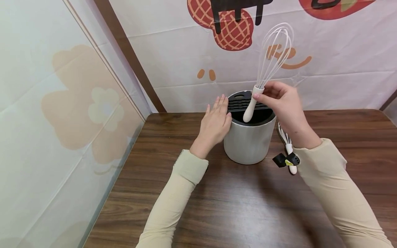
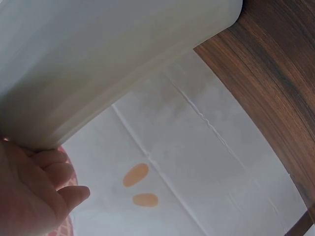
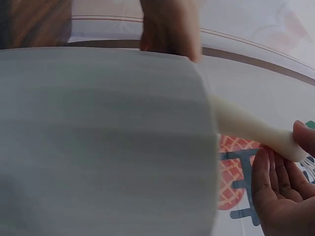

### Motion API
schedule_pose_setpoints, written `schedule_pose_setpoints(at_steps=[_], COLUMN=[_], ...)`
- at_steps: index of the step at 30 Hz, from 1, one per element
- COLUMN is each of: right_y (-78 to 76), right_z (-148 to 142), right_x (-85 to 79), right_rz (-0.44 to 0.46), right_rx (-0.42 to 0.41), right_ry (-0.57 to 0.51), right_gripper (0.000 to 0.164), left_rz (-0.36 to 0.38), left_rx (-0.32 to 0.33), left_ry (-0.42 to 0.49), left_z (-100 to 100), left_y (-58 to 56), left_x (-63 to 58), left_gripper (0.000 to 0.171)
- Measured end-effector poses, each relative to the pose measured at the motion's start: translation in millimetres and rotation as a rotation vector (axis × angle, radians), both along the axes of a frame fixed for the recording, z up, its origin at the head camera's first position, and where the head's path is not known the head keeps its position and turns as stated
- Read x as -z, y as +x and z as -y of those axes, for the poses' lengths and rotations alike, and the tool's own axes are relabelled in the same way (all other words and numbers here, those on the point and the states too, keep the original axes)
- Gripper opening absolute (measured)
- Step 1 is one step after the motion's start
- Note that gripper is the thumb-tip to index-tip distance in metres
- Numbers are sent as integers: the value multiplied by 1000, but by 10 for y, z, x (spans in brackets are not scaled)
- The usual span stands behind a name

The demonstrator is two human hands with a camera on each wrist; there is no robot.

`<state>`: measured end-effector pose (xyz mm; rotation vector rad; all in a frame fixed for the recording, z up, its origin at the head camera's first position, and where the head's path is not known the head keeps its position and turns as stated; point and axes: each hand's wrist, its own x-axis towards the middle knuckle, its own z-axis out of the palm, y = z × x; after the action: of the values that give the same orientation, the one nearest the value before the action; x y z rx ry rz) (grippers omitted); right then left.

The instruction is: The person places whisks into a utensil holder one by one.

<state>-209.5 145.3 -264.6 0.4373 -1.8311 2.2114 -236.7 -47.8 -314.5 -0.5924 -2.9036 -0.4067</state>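
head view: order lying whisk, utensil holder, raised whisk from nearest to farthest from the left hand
1. Utensil holder: left hand touches its left side.
2. Raised whisk: above the holder's opening, in the right hand.
3. Lying whisk: right of the holder.

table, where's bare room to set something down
The table is bare in front of the white container, between the left sleeve and right sleeve, and outside either sleeve. Crowded around the container: left hand at its left, lying whisk at its right, held whisk over it.
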Motion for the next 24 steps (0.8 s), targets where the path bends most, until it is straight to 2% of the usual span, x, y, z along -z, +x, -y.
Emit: schedule_pose_setpoints(at_steps=[4,9,15,24], right_y=[-38,-88,-116,-133], right_z=[63,125,179,229], right_x=[80,134,161,169], right_rz=[-2,7,37,57], right_rx=[5,46,82,93], right_ry=[47,160,295,335], right_gripper=[17,16,23,26], left_rz=[-1,-7,-17,-16], left_rx=[2,5,10,11], left_ry=[2,4,2,-8], left_z=[-2,1,19,32], left_y=[11,16,24,23], left_x=[15,13,5,-15], left_gripper=[55,54,55,55])
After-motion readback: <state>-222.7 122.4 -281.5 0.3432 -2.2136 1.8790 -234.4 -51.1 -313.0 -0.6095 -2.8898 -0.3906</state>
